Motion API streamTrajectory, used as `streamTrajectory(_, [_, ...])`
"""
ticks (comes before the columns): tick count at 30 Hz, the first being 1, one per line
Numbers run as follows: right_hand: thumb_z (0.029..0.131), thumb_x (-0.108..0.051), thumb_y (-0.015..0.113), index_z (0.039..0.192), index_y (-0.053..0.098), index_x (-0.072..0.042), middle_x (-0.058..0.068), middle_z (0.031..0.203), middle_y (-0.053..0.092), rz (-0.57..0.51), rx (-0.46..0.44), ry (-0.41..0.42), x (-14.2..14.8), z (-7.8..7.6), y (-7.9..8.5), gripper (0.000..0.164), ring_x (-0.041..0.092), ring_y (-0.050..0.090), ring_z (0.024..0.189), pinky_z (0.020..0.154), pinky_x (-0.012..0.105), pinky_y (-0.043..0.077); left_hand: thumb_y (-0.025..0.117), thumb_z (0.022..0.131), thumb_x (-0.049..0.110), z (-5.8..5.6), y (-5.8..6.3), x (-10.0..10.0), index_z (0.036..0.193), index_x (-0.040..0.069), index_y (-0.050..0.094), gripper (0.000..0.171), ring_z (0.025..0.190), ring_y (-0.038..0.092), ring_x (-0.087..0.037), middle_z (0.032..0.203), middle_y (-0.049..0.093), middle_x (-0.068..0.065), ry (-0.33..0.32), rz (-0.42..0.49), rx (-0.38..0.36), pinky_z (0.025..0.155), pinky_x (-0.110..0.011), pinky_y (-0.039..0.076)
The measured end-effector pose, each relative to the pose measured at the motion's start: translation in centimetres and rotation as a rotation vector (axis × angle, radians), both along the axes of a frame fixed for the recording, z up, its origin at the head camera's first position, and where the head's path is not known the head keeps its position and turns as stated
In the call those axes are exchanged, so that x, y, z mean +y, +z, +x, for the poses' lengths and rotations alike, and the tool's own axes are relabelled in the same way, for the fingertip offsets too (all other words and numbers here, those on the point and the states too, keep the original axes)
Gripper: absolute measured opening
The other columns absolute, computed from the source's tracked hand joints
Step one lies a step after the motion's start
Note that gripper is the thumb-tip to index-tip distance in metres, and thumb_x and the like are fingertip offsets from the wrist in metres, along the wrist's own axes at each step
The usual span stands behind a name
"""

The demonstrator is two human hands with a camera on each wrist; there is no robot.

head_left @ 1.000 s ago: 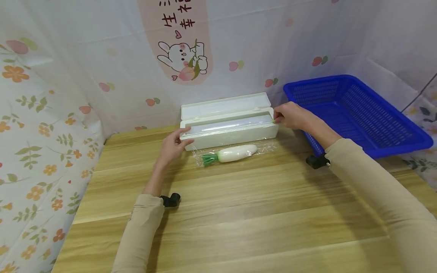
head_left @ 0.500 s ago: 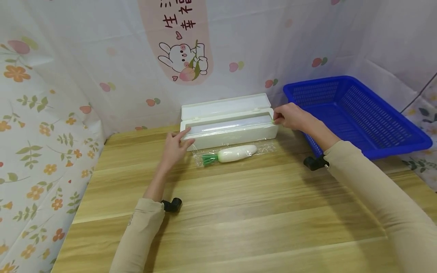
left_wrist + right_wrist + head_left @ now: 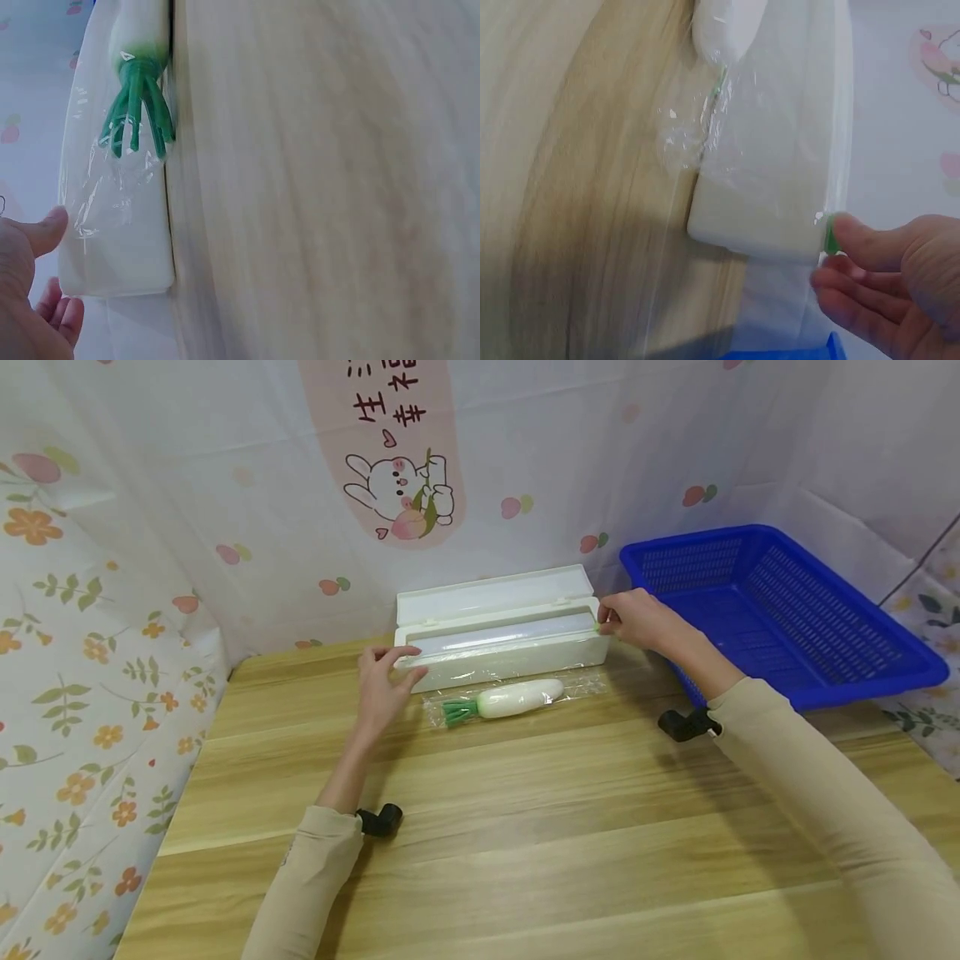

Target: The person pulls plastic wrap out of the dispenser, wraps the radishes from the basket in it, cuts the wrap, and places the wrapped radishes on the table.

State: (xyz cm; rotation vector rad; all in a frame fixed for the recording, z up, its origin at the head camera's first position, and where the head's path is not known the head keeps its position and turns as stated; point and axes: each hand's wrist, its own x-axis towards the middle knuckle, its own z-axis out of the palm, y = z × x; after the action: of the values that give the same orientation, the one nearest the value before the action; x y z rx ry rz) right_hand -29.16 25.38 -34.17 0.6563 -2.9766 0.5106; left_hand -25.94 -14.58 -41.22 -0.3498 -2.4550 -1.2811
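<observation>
A white cling film box [image 3: 510,653] stands by the wall with its lid [image 3: 495,593] up and a film roll [image 3: 510,633] inside. In front lies a white radish with green stalks [image 3: 517,699], under clear film [image 3: 105,187]. My left hand [image 3: 378,689] is at the box's left end, thumb and forefinger spread about the front edge, the other fingers loosely bent; firm contact cannot be judged. My right hand [image 3: 637,617] pinches a small green slide cutter [image 3: 831,234] at the box's right end. The fingertips behind it are partly hidden.
A blue plastic basket [image 3: 847,689] sits at the right, close to my right forearm. The wooden table [image 3: 540,827] stretches in front of the box. A printed white cloth [image 3: 540,460] hangs directly behind, and a floral cloth [image 3: 97,710] hangs at the left.
My left hand has loosened at the box's left end, its thumb and forefinger spread more. My right hand keeps its pinch at the right end. Box and radish stay put.
</observation>
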Motion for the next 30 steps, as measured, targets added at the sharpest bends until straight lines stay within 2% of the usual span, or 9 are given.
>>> streamTrajectory(4, [0.093,-0.004,0.071,0.101,0.066,0.005,0.021,0.093,0.066,-0.022,0.053,-0.019,-0.5,0.4,-0.1,0.013,0.037,0.063,0.089,0.079,0.052,0.051,0.081,0.087,0.01,0.2,0.2,0.1,0.103,0.003,0.074,0.019,0.108,0.043,-0.034,0.109,0.052,-0.017,-0.014,0.012,0.021,0.091,-0.044,0.032])
streamTrajectory(9, [0.091,-0.003,0.073,0.1,0.067,0.004,0.02,0.091,0.061,-0.086,0.114,0.053,-1.3,0.5,-0.5,0.013,0.035,0.06,0.086,0.076,0.049,0.051,0.08,0.087,0.009,0.2,0.5,0.1,0.096,0.002,0.075,0.013,0.091,0.047,-0.027,0.096,0.061,-0.014,-0.036,0.055,0.003,0.079,-0.034,0.034])
streamTrajectory(12, [0.09,-0.006,0.076,0.1,0.069,0.001,0.018,0.091,0.059,-0.08,0.097,0.067,-1.6,0.5,-0.9,0.015,0.033,0.059,0.083,0.074,0.048,0.051,0.079,0.087,0.007,0.2,0.6,0.0,0.093,0.001,0.074,0.01,0.085,0.047,-0.021,0.091,0.062,-0.012,-0.05,0.093,-0.015,0.074,-0.03,0.034])
streamTrajectory(18, [0.089,-0.005,0.077,0.101,0.069,-0.002,0.017,0.098,0.059,-0.059,0.068,0.03,-1.7,0.7,-1.4,0.015,0.033,0.06,0.086,0.075,0.049,0.051,0.078,0.087,0.002,0.3,0.7,-0.4,0.091,-0.001,0.073,0.006,0.075,0.049,-0.017,0.087,0.063,-0.01,-0.098,0.153,-0.05,0.07,-0.025,0.038])
streamTrajectory(23, [0.09,-0.002,0.074,0.095,0.068,-0.002,0.014,0.096,0.061,-0.072,0.078,0.015,-1.6,0.6,-1.9,0.008,0.03,0.059,0.084,0.073,0.046,0.05,0.077,0.088,0.001,0.5,0.6,-0.8,0.089,0.002,0.072,0.005,0.073,0.049,-0.016,0.084,0.063,-0.01,-0.143,0.15,-0.083,0.069,-0.025,0.039])
streamTrajectory(30, [0.092,-0.002,0.073,0.092,0.068,-0.004,0.011,0.093,0.061,-0.084,0.097,0.013,-1.6,0.8,-2.2,0.005,0.028,0.057,0.08,0.07,0.044,0.049,0.077,0.088,0.0,0.6,0.4,-1.1,0.089,0.001,0.072,0.005,0.072,0.053,-0.015,0.082,0.065,-0.011,-0.192,0.136,-0.09,0.069,-0.023,0.042])
